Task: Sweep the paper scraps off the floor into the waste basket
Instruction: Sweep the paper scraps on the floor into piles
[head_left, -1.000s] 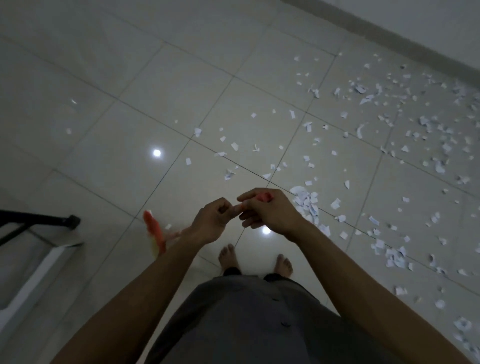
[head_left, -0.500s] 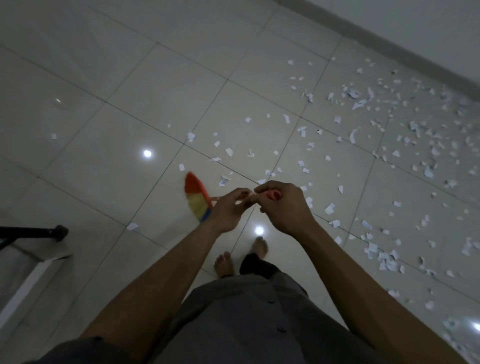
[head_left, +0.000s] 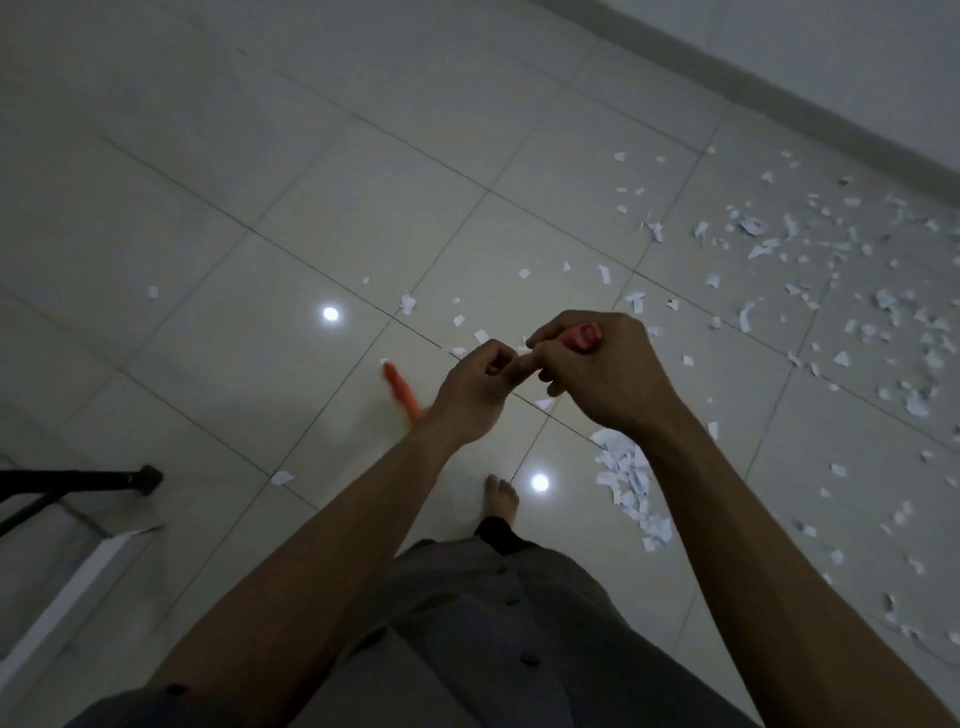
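Since earlier, broom head (head_left: 399, 387) turned edge-on; red handle (head_left: 583, 336) slants up-right from it. Fingers of left hand (head_left: 470, 387) and right hand (head_left: 605, 376) curl round it.

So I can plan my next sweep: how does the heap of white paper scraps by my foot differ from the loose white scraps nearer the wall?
The heap of white paper scraps is packed, pieces overlapping; the loose white scraps lie thin, mostly apart. The heap sits beside the bare foot; the loose scraps spread over several tiles toward the wall. Both are small torn white pieces on the pale tiled floor.
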